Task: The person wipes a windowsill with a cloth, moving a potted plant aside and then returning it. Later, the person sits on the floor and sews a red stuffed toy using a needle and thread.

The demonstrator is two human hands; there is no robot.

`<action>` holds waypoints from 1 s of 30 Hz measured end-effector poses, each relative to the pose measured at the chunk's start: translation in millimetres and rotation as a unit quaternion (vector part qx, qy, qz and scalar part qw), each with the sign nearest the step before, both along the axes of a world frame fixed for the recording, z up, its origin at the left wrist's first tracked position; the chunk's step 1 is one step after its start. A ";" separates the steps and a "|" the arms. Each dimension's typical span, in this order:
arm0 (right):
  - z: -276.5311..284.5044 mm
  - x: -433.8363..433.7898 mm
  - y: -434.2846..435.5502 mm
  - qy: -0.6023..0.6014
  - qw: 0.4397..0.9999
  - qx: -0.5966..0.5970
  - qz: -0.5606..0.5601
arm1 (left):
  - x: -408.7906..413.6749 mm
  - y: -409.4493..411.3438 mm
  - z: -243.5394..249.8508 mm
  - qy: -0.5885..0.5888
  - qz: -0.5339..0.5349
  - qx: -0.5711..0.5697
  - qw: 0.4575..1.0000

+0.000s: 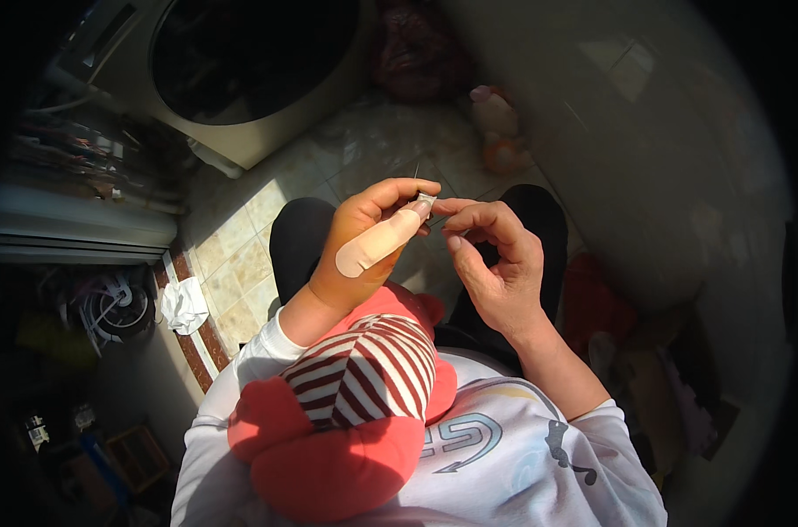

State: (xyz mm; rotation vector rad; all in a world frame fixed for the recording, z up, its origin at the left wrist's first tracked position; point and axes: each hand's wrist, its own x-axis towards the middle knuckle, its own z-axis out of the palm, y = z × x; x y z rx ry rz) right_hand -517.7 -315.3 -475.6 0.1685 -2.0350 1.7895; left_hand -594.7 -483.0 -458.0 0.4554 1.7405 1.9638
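Observation:
My left hand [372, 237] pinches a small whitish item [426, 197], too small to identify, between thumb and fingers. A long beige adhesive plaster [376, 244] covers part of that hand. A thin needle-like piece [416, 170] sticks up just beyond its fingertips. My right hand [501, 260] is close by on the right, its index fingertip at the small item and its thumb near the other fingers; whether it pinches something fine cannot be told. Against my lap and belly lies a red stuffed toy [336, 468] with a brown-and-white striped part, under my left wrist.
A front-loading washing machine [267, 132] stands at the upper left. On the tiled floor [241, 290] a small plush toy [497, 125] sits beyond my knees, near a dark red bag [418, 59]. A crumpled white cloth or paper [184, 305] lies by the threshold, with a wheel [119, 306] beyond it.

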 end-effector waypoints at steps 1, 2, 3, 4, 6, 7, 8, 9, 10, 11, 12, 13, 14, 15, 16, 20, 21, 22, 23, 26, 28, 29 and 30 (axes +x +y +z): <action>1.8 0.4 -1.4 -0.007 1.000 0.001 0.003 | -0.5 0.5 -2.6 -0.002 -0.006 0.007 1.000; 1.8 0.3 -2.3 -0.007 1.000 -0.002 0.011 | -0.7 0.7 -3.8 -0.005 -0.012 0.013 1.000; 1.5 0.4 -1.6 -0.007 1.000 -0.004 0.017 | -0.9 2.2 -3.3 -0.006 -0.016 0.020 1.000; 1.1 0.3 -1.5 -0.007 1.000 -0.006 0.023 | -0.9 3.7 -2.2 -0.008 -0.021 0.028 0.999; -1.1 -1.1 -3.3 -0.014 0.999 -0.028 0.041 | -1.0 3.6 -0.8 -0.005 -0.025 0.025 0.999; -2.8 -1.1 -3.5 -0.018 0.998 -0.038 0.049 | -1.6 1.7 -0.4 0.000 -0.024 0.016 1.000; -5.1 -0.3 -2.9 -0.025 0.996 -0.061 0.063 | -1.7 1.0 -0.1 0.005 -0.022 0.007 1.000; -7.8 -0.5 -3.3 -0.031 0.993 -0.084 0.081 | -1.6 0.7 0.6 0.003 -0.025 0.004 1.000; -9.2 -0.5 -3.4 -0.037 0.989 -0.107 0.099 | -1.5 0.5 1.4 0.000 -0.028 0.001 1.000; -9.2 0.3 -2.8 -0.046 0.986 -0.117 0.110 | -1.6 0.3 2.3 -0.002 -0.031 -0.002 1.000; -9.1 1.5 -1.7 -0.056 0.983 -0.127 0.121 | -1.8 0.8 3.4 0.002 -0.030 -0.007 1.000; -9.0 2.0 -1.0 -0.067 0.980 -0.136 0.132 | -2.1 1.8 4.5 0.005 -0.030 -0.012 0.999; -9.1 1.7 -0.6 -0.075 0.973 -0.161 0.147 | -2.3 2.0 4.9 0.009 -0.030 -0.017 0.999; -8.8 1.3 0.8 -0.084 0.966 -0.184 0.159 | -2.7 1.9 4.0 -0.002 -0.030 -0.005 1.000; -8.6 0.8 2.0 -0.092 0.959 -0.208 0.172 | -3.4 1.4 2.3 -0.013 -0.030 0.008 0.999; -12.7 -1.4 4.9 -0.091 0.950 -0.236 0.183 | -2.7 2.7 3.5 0.003 -0.009 0.017 1.000; -12.5 -0.7 6.1 -0.091 0.949 -0.244 0.181 | -3.6 2.8 3.2 0.010 -0.008 0.018 1.000; -12.3 -0.5 6.7 -0.092 0.947 -0.252 0.178 | -4.9 3.2 2.3 0.016 -0.008 0.019 1.000; -11.9 -1.4 5.5 -0.089 0.944 -0.258 0.184 | -5.8 3.4 2.0 0.023 -0.008 0.021 0.999; -13.4 -1.6 6.1 -0.082 0.945 -0.253 0.192 | -4.5 3.1 7.5 0.001 -0.019 0.057 0.998; -14.8 -2.8 5.1 -0.078 0.947 -0.233 0.207 | -3.9 4.0 6.5 -0.004 -0.018 0.057 0.998; -14.4 -1.8 5.2 -0.084 0.945 -0.239 0.205 | -3.5 4.3 5.2 -0.006 -0.018 0.057 0.998; -13.1 -0.3 4.6 -0.092 0.943 -0.247 0.203 | -4.8 4.2 2.6 0.005 -0.019 0.046 0.999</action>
